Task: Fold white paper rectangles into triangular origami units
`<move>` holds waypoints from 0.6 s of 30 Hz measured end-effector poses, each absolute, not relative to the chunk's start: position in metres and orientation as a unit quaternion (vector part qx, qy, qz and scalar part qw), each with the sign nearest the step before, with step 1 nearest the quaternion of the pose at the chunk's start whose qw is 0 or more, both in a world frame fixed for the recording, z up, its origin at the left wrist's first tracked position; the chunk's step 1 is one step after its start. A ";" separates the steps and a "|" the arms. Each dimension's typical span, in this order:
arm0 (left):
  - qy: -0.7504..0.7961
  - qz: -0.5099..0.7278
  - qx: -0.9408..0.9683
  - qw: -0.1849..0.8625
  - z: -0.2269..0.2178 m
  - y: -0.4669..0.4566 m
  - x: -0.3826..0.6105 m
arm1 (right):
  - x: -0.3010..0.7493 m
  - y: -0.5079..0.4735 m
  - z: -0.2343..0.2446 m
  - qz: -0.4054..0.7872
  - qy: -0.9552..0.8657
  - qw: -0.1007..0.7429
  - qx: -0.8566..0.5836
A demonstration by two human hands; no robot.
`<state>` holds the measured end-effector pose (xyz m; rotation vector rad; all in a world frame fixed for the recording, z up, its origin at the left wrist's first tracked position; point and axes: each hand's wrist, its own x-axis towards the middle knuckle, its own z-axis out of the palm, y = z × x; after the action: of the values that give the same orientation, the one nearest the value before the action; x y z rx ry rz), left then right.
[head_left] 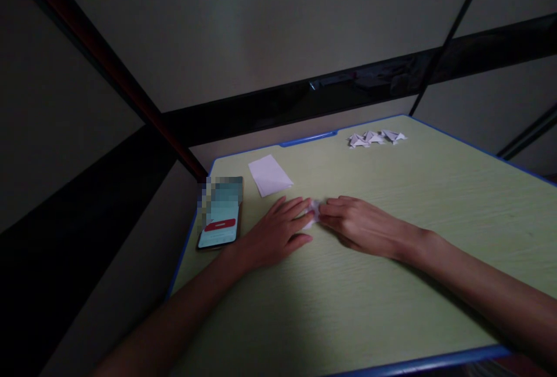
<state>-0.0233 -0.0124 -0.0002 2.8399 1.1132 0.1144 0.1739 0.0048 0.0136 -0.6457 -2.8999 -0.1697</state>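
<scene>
A small piece of folded white paper (pixel 314 212) lies on the table between my two hands, mostly covered by fingers. My left hand (pixel 278 232) rests flat with its fingers stretched out, the fingertips pressing on the paper's left side. From the right, my right hand (pixel 354 221) has its fingers curled together at the paper's right edge, pinching or pressing it. The exact folds are hidden and dim. Beyond my left hand is a stack of white paper sheets (pixel 270 175). Three folded paper figures (pixel 373 137) stand in a row at the far side.
A phone (pixel 221 214) with a lit screen lies at the table's left edge, close to my left forearm. The pale green table (pixel 435 191) has a blue rim, and a panelled wall (pixel 282 35) with a dark glossy band rises behind it.
</scene>
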 end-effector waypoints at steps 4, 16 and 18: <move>0.355 0.022 0.933 0.060 -0.001 -0.015 -0.023 | 0.177 0.004 0.016 0.003 -0.970 0.086 -0.227; 0.351 -0.009 0.931 0.101 0.008 -0.018 -0.022 | 0.194 0.009 0.016 0.147 -0.949 0.146 -0.239; 0.354 -0.010 0.930 0.103 0.008 -0.018 -0.022 | 0.195 0.008 0.016 0.116 -0.949 0.134 -0.261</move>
<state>-0.0218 -0.0181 0.0077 2.7439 1.0434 -0.0286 0.1950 0.0076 0.0155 -0.7577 -2.7514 0.3354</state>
